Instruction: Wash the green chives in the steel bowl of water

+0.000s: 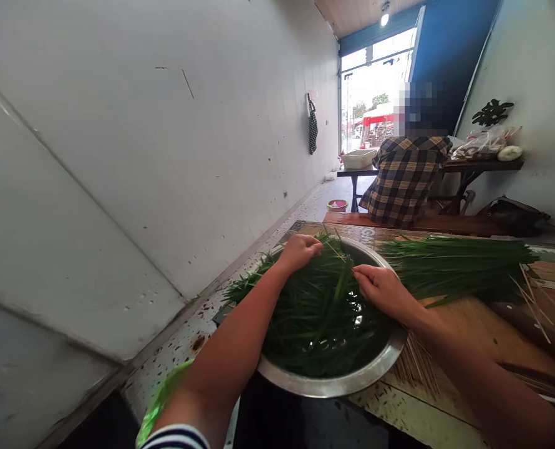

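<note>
A wide metal basin (333,380) holds water and a mass of long green chive leaves (315,312). My left hand (299,249) reaches over the basin's far left side, its fingers curled on the leaves there. My right hand (380,288) rests at the basin's right side, fingers pinched together on a few leaves. The basin stands on a wooden table (474,324).
A second bundle of chives (455,265) lies on the table to the right, with thin dry stalks (532,299) beside it. A person in a checked shirt (406,178) sits on a bench (450,223) ahead, back turned. A white wall (141,174) runs along the left.
</note>
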A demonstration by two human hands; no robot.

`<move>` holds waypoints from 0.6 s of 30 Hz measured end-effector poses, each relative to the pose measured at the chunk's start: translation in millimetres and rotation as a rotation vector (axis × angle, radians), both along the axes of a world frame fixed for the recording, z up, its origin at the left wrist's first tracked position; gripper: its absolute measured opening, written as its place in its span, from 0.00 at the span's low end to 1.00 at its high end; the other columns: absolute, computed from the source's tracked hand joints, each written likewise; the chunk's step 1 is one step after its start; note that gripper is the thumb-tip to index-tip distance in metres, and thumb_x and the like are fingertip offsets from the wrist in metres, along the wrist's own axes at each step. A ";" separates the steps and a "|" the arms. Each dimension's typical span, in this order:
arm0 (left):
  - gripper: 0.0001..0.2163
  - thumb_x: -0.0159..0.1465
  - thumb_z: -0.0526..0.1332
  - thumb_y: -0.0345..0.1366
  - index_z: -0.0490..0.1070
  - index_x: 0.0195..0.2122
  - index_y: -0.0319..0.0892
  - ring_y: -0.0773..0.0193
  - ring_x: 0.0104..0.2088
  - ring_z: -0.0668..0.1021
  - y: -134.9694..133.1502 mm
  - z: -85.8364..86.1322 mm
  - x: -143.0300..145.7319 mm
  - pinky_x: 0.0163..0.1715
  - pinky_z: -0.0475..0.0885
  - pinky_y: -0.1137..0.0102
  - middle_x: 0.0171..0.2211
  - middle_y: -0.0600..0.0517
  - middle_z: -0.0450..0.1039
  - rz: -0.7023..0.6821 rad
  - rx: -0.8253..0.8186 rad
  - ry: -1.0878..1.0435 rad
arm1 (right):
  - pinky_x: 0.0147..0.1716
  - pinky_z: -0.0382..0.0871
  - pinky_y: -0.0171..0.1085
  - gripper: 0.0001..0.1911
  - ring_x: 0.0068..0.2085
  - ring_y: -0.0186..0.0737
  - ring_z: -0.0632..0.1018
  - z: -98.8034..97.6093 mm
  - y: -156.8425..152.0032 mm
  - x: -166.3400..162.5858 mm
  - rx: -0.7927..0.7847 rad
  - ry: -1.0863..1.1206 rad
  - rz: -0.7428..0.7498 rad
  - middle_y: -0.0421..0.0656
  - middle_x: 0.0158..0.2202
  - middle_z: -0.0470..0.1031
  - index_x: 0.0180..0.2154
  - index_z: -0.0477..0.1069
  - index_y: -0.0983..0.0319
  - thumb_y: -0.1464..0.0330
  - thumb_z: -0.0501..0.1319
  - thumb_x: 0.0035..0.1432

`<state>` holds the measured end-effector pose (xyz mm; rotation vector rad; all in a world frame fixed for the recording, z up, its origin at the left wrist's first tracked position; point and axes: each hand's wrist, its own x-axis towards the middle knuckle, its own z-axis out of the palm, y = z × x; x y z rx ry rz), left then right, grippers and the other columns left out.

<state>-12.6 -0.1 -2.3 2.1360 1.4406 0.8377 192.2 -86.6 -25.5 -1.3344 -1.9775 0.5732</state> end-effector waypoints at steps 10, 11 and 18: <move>0.15 0.57 0.55 0.41 0.76 0.33 0.36 0.70 0.26 0.73 3.1 -3.1 0.1 0.29 0.67 0.76 0.27 0.50 0.77 -0.021 -0.090 -0.157 | 0.23 0.57 0.33 0.17 0.21 0.34 0.67 0.3 -0.5 0.3 0.001 -0.020 0.001 0.39 0.17 0.67 0.30 0.72 0.63 0.63 0.48 0.58; 0.15 0.57 0.55 0.41 0.76 0.32 0.36 0.70 0.26 0.73 3.4 -3.4 0.3 0.29 0.67 0.76 0.27 0.50 0.77 -0.031 -0.091 -0.157 | 0.23 0.57 0.33 0.17 0.21 0.34 0.67 0.1 -0.4 0.5 0.007 -0.017 0.003 0.39 0.17 0.67 0.31 0.73 0.63 0.63 0.48 0.58; 0.15 0.57 0.55 0.42 0.77 0.32 0.36 0.69 0.26 0.73 8.1 -10.4 0.9 0.30 0.67 0.75 0.27 0.50 0.77 -0.081 -0.062 -0.161 | 0.23 0.57 0.33 0.19 0.21 0.34 0.67 0.4 0.1 0.4 -0.017 -0.029 0.001 0.39 0.16 0.67 0.33 0.74 0.64 0.62 0.48 0.57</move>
